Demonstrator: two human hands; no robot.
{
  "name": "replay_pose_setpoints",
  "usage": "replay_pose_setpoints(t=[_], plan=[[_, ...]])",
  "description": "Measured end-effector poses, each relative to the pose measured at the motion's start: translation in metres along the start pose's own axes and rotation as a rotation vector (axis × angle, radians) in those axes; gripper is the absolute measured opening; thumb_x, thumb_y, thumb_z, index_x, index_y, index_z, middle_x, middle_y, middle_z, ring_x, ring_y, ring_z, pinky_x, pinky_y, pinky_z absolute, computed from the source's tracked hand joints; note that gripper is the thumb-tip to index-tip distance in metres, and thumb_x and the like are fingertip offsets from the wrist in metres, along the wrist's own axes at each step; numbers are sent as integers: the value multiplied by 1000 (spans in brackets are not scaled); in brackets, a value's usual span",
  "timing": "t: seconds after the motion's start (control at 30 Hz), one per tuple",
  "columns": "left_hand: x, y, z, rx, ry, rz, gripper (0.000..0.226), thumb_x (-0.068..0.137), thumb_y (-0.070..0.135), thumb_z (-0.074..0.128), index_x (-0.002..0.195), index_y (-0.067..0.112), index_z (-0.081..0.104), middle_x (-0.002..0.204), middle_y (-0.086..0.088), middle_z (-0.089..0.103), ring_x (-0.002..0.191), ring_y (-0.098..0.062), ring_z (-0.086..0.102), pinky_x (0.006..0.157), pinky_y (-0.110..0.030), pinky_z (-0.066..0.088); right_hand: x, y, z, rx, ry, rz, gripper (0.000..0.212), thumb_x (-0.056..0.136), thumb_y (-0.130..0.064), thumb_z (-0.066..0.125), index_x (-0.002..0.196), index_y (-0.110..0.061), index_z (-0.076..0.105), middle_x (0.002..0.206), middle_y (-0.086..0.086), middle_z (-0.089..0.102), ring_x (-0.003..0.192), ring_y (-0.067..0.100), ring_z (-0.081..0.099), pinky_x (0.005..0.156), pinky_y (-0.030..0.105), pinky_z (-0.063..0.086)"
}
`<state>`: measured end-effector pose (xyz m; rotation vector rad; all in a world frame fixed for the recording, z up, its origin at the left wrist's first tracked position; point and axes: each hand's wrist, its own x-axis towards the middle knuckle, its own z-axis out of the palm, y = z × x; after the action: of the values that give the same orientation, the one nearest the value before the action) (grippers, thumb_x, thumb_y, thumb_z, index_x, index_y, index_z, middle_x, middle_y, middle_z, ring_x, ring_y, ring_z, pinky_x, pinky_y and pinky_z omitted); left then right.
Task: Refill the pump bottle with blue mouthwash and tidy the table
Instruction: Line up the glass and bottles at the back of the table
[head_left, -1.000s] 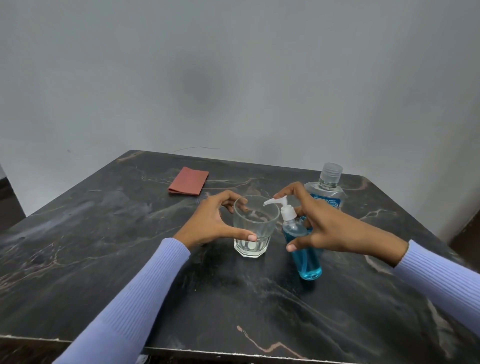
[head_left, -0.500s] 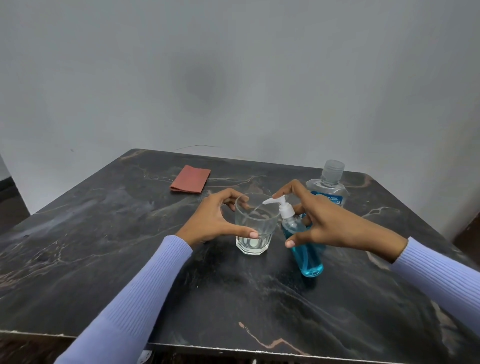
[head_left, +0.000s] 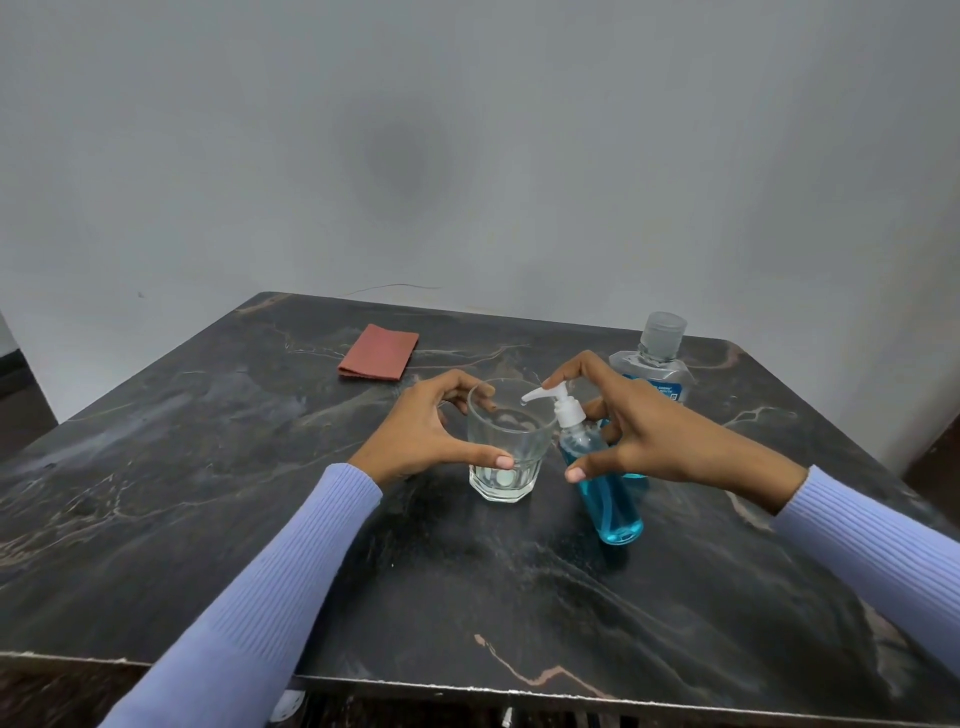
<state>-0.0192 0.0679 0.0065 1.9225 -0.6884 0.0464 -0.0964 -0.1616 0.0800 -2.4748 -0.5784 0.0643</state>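
The right hand (head_left: 660, 436) curls round the pump bottle (head_left: 605, 483), thumb low on the near side of the blue body, fingers wrapped behind it and the forefinger resting on top of the white pump head (head_left: 558, 397). The bottle stands on the bench (head_left: 218, 519) just right of centre, leaning a little, and looks well filled with blue liquid. Its nozzle reaches toward ten o'clock, out over the rim of the glass tumbler (head_left: 506, 441).

The left hand (head_left: 431, 431) cups that tumbler from the nine o'clock side, thumb across the near face and fingers round the far side, holding it flat on the bench. The tumbler is touching or almost touching the bottle; only a shallow trace of clear liquid shows at its bottom.

At one o'clock from the pump bottle, just behind the right hand, stands the mouthwash bottle (head_left: 652, 364), clear cap on, its lower part hidden. A folded reddish cloth (head_left: 378, 353) lies well apart at eleven o'clock.

This looks like a test of the pump into the tumbler. To do it well, the forefinger should press straight down the pump's axis while the other fingers brace the body, so the narrow base does not slide or tip. Keep the nozzle tip inside the rim and the tumbler pinned, and press slowly, since a quick stroke could shoot past the far wall.
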Motion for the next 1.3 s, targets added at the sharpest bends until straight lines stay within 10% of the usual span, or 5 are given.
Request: replay_pose_setpoints(t=[0.4,0.53,0.83,1.3], plan=[[0,0,0,2,4,10,72,44,54,87,107,30,62,100,18,71,100,4,61,73,-6,39,0,1,2,-14,20,-19,69,70,-19,83,110,-49,35,102,-16,60,68,-13,59,57,6,44],[0,1,0,1,0,13,72,44,54,87,107,30,62,99,19,71,99,4,61,73,-9,39,-10,6,5,39,58,-6,80,72,-21,81,128,-48,31,113,-5,65,98,3,66,81,19,55],[-1,-1,9,40,44,24,81,39,55,89,109,29,57,101,14,69,100,0,61,79,-8,41,-47,20,49,353,543,41,69,59,-40,82,114,-39,41,119,-12,65,108,5,63,88,35,56],[7,-5,1,69,162,-53,76,40,51,90,105,25,61,95,13,71,92,-2,64,70,-6,45,-14,-3,65,137,719,182,45,72,-17,80,107,-24,54,102,-16,56,92,2,55,73,9,47]])
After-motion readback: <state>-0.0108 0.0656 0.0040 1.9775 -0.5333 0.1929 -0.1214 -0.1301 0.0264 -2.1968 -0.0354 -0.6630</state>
